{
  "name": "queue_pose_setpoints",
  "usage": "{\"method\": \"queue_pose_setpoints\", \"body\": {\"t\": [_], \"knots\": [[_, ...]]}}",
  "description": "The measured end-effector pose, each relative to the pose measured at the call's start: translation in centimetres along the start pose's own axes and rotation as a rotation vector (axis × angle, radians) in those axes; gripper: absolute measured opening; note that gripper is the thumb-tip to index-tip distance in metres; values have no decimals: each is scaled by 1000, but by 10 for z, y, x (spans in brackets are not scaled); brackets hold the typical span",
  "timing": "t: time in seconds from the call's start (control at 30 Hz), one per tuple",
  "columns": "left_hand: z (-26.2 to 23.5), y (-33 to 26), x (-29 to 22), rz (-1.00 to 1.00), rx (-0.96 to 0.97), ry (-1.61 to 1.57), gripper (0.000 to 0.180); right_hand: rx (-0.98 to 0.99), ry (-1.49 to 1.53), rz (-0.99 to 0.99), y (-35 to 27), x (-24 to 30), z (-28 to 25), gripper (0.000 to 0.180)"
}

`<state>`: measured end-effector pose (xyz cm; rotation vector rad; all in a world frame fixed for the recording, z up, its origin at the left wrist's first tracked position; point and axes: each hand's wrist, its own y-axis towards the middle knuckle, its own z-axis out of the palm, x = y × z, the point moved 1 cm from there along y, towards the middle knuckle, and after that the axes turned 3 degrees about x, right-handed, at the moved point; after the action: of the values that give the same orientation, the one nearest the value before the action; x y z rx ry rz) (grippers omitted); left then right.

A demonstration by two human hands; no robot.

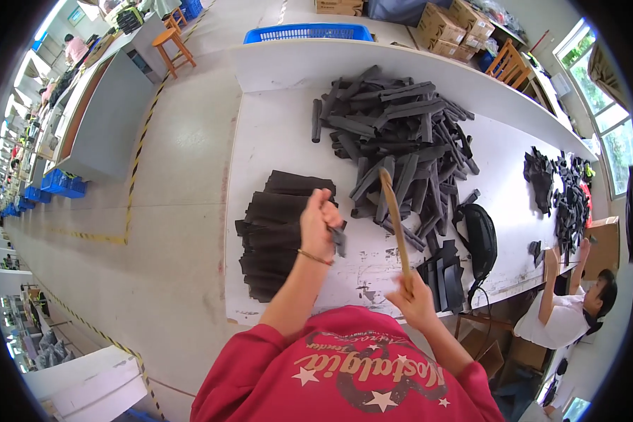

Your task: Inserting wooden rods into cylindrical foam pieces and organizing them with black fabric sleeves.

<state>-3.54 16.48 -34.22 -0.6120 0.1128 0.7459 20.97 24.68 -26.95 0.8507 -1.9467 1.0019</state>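
Note:
My right hand (413, 301) is closed round the near end of a long, curved tan stick (396, 221), whose far end reaches up over the pile. Over the right edge of a stack of dark flat pieces (274, 211), my left hand (319, 224) is closed, with a small dark grey piece (340, 241) sticking out of it. Beyond both hands lies a big loose heap of dark grey rolled strips (408, 141). Several flat dark pieces (442, 279) lie to the right of my right hand.
A black bag (480, 243) lies on the white table (271, 133), right of the heap. A low white board (415, 67) edges the far side, with a blue basket (309, 32) behind it. At the right a co-worker (563, 306) reaches toward dark pieces (571, 200).

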Motion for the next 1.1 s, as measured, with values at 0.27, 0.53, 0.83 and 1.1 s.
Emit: {"method": "queue_pose_setpoints", "body": {"t": [0.27,0.53,0.83,1.1], "knots": [[-21,-12,25,-117,-107,226,25,198,297,-217,54,12,40,15],[22,-39,12,222,431,617,41,-77,388,-79,69,34,22,13],[-11,-98,77,-347,431,888,30,-537,99,-356,117,34,5,17],[-8,-64,34,218,250,755,20,-336,346,-155,128,32,-19,22]]}}
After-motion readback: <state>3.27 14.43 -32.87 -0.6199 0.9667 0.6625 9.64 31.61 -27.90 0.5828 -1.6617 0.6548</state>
